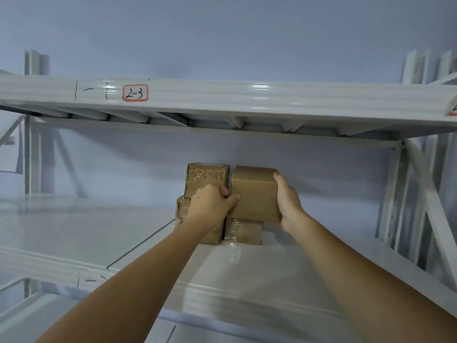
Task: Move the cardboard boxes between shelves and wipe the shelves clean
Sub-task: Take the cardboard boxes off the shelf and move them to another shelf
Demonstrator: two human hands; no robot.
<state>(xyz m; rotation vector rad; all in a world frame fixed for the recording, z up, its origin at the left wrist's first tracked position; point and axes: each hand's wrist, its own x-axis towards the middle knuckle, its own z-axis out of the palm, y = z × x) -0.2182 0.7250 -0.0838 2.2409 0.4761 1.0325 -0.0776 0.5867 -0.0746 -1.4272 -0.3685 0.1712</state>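
Reaching into the white metal rack, both bare arms are stretched toward a small stack of cardboard boxes on the middle shelf. A plain box is gripped between the two hands: the left hand is curled at its left edge, thumb laid across the front face, while the right hand is pressed along its right side with fingers wrapped over the top corner. This plain box is seated on a lower taped box. Just beside it, on the left and touching, a handwritten box marked in pen is stacked on another lower box, partly hidden by the left hand. Above, the upper shelf beam is marked with a red-bordered label reading "2-3".
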